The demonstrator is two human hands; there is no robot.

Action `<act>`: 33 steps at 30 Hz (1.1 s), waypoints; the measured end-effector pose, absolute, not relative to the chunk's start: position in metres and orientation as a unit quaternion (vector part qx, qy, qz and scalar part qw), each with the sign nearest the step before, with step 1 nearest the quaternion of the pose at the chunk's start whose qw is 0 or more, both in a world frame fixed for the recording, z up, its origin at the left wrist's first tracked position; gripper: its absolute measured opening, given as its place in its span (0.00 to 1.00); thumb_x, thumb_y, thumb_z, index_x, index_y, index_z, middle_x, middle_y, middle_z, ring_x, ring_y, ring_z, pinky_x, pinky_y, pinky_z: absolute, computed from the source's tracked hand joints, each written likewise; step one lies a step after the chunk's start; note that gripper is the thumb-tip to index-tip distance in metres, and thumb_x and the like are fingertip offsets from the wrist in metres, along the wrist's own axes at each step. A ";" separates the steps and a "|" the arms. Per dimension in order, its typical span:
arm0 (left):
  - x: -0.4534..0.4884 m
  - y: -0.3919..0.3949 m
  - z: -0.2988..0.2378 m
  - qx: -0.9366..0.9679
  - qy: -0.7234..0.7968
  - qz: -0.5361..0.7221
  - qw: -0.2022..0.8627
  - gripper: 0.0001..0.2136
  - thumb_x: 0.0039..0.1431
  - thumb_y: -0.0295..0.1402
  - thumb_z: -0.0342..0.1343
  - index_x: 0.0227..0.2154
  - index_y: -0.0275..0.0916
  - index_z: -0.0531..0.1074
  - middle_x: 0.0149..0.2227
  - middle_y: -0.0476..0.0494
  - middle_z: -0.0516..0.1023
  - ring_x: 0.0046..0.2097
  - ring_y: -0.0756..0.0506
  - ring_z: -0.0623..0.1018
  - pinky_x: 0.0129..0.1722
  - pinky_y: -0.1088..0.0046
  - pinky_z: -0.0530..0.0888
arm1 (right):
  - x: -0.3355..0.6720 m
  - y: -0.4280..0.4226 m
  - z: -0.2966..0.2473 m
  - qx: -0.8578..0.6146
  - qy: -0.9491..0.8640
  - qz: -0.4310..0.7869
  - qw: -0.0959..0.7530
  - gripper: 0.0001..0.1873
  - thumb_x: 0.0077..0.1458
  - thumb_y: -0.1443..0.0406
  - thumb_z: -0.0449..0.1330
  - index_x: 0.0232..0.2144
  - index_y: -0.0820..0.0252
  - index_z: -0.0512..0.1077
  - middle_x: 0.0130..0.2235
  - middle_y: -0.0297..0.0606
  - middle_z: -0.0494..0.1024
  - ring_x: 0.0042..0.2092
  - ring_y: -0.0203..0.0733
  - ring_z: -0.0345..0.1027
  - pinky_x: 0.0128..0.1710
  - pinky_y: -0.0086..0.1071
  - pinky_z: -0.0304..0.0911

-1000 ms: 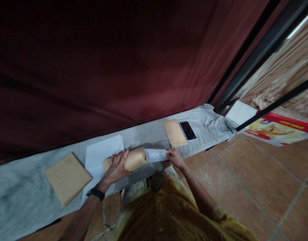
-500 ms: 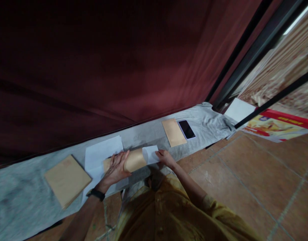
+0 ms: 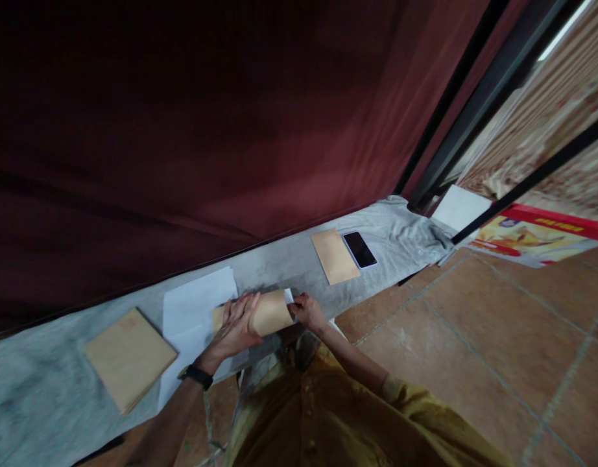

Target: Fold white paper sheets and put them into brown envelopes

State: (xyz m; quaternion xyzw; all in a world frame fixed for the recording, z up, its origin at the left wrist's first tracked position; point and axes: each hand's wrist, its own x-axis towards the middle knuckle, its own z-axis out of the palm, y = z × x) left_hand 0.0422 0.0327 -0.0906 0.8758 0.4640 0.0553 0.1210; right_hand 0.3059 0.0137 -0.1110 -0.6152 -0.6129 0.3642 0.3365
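My left hand [image 3: 238, 322] lies on a brown envelope [image 3: 268, 312] on the grey cloth-covered ledge [image 3: 289, 266], fingers stretched flat and pressing it down. My right hand [image 3: 306, 310] is closed in a pinch at the envelope's right end, on a white folded paper [image 3: 289, 296] of which only a small corner sticks out. The envelope rests partly over several white sheets [image 3: 194, 305]. A black watch sits on my left wrist.
A stack of brown envelopes [image 3: 126, 357] lies at the left. Another brown envelope [image 3: 334, 256] and a dark phone [image 3: 360, 250] lie further right on the ledge. A dark red curtain hangs behind. White paper [image 3: 459, 207] and a red-yellow poster [image 3: 532, 237] lie on the tiled floor.
My right hand has moved left, pushing the white paper into the envelope; a second ago a long strip showed, now only a corner. My left hand has stayed on the envelope.
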 end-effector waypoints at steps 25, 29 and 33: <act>0.058 0.038 -0.071 0.886 0.444 0.085 0.105 0.55 0.44 0.42 0.68 0.72 0.42 0.42 0.68 0.28 0.59 0.70 0.26 0.58 0.69 0.42 0.48 | 0.292 0.010 -0.105 -0.597 -0.456 0.429 0.502 0.08 0.46 0.66 0.57 0.32 0.53 0.63 0.29 0.28 0.72 0.33 0.38 0.68 0.35 0.29 0.65; 0.060 0.038 -0.070 0.886 0.443 0.081 0.107 0.55 0.45 0.42 0.68 0.72 0.42 0.41 0.69 0.28 0.58 0.70 0.27 0.58 0.69 0.41 0.48 | 0.292 0.009 -0.107 -0.618 -0.432 0.417 0.507 0.15 0.46 0.66 0.58 0.38 0.54 0.62 0.29 0.28 0.71 0.31 0.39 0.68 0.32 0.30 0.64; 0.061 0.039 -0.072 0.887 0.441 0.079 0.111 0.55 0.46 0.44 0.68 0.72 0.42 0.42 0.69 0.28 0.58 0.70 0.27 0.57 0.69 0.42 0.47 | 0.294 0.013 -0.109 -0.634 -0.416 0.449 0.473 0.18 0.45 0.66 0.60 0.42 0.55 0.68 0.26 0.27 0.72 0.29 0.38 0.67 0.29 0.28 0.61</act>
